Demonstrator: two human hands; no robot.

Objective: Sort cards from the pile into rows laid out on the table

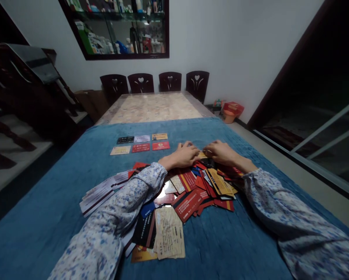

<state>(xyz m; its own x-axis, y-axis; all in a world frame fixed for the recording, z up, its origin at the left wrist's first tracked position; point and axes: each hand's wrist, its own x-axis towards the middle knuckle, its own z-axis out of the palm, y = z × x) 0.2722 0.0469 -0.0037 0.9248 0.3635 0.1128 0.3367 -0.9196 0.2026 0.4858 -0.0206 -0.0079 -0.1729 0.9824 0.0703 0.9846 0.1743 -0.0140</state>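
My left hand [182,155] rests on the far side of a heap of cards, its fingers loosely bent and apart. Facing it across a small gap, my right hand [220,153] lies on the same heap, fingers bent inward; no card shows clearly in its grip. Between the hands are a yellow card [202,154] and a dark one. The heap holds many red cards [188,204], yellow cards [220,182] and a few blue ones. Cream cards [170,233] overlap a black card [145,229] at the near side. White cards [100,194] fan out by my left sleeve.
Several single cards lie in two rows beyond the heap, among them a red card [160,146] and a black card [125,140]. A blue cloth [66,171] covers the near table. Dark chairs [170,81] stand at the far end, and an orange bin [229,116] is right.
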